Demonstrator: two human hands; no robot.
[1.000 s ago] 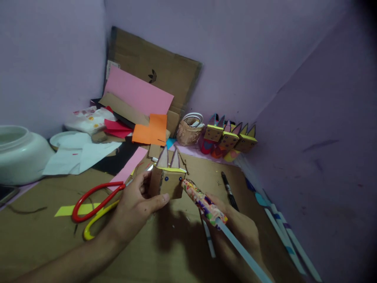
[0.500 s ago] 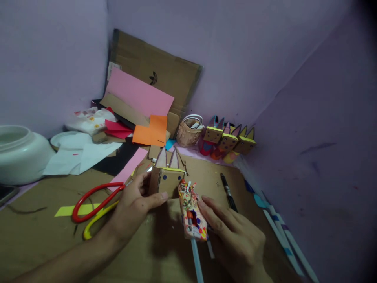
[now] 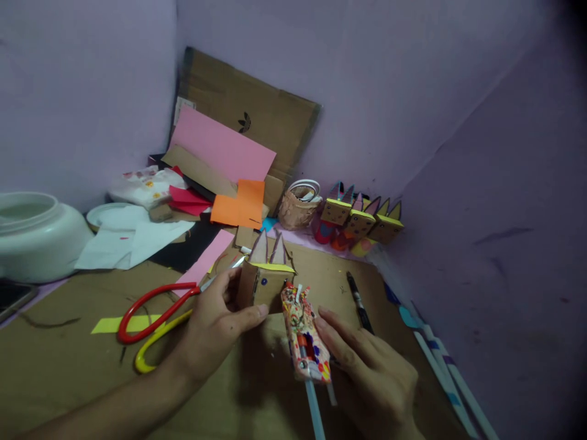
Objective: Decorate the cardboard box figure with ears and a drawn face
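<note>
My left hand (image 3: 224, 324) grips a small cardboard box (image 3: 270, 285) by its left side, thumb across the front. Two pointed paper ears (image 3: 268, 247) and a yellow strip top the box, and a dark blue eye dot shows on its front. My right hand (image 3: 371, 366) is wrapped round a colourfully patterned glue gun (image 3: 305, 336), its handle hidden by my fingers. A translucent glue stick (image 3: 314, 406) sticks out of the gun's back end. The nozzle is at the right part of the box front, covering the second eye's place; whether it touches, I cannot tell.
Scissors with red and yellow handles (image 3: 158, 318) lie left of my left hand. A black pen (image 3: 360, 302) rests on the right. Behind stand several eared box figures (image 3: 362, 214), a basket (image 3: 299, 206) and coloured paper (image 3: 224, 143). A white pot (image 3: 41, 238) is far left.
The whole view has shifted slightly, so things appear a little further right. The nozzle now covers the right eye dot that showed before. Both hands keep their hold.
</note>
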